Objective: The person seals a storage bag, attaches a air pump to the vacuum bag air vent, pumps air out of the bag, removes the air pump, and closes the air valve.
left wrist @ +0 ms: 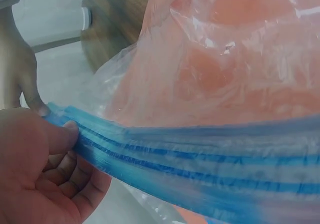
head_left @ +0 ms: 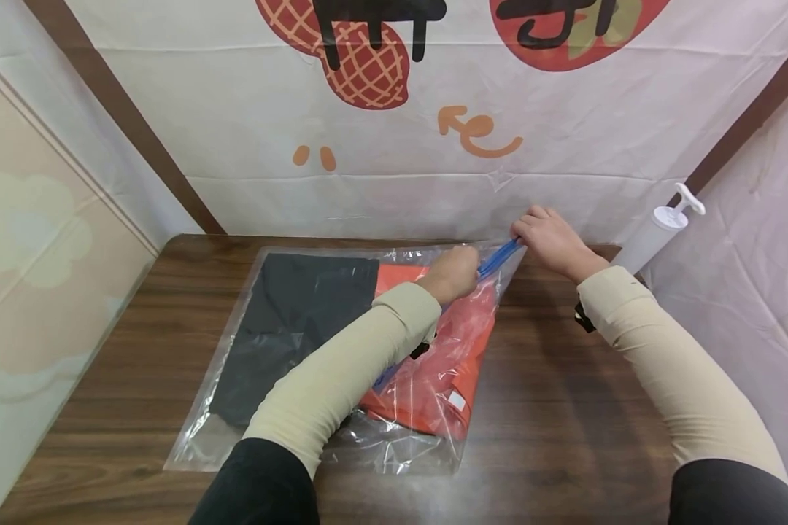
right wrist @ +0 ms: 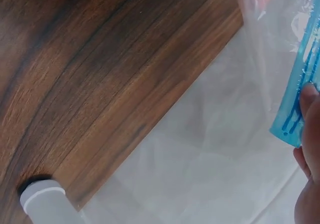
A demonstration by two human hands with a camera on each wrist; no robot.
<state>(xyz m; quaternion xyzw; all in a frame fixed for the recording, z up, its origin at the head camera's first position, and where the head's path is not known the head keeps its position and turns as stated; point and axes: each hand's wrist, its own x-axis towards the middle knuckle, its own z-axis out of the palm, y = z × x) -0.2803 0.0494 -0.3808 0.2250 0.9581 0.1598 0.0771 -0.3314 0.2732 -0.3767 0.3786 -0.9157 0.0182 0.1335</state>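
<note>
A clear zip-seal storage bag [head_left: 394,456] lies on the wooden table, holding a folded dark grey cloth [head_left: 295,306] and folded orange-red cloth [head_left: 433,401]. Its blue zip strip [left wrist: 200,169] runs along the opening, with two darker ridges. My left hand [head_left: 454,273] pinches this strip between thumb and curled fingers, as the left wrist view shows. Farther right, my right hand [head_left: 551,239] grips the strip's end corner, lifted off the table; in the right wrist view the thumb [right wrist: 308,98] presses on it. The left forearm covers part of the bag's middle.
A white hand pump [head_left: 653,230] with a T-shaped handle stands at the table's back right corner. Behind the table [head_left: 565,437] hangs a printed white cloth [head_left: 236,109], and more cloth hangs at both sides.
</note>
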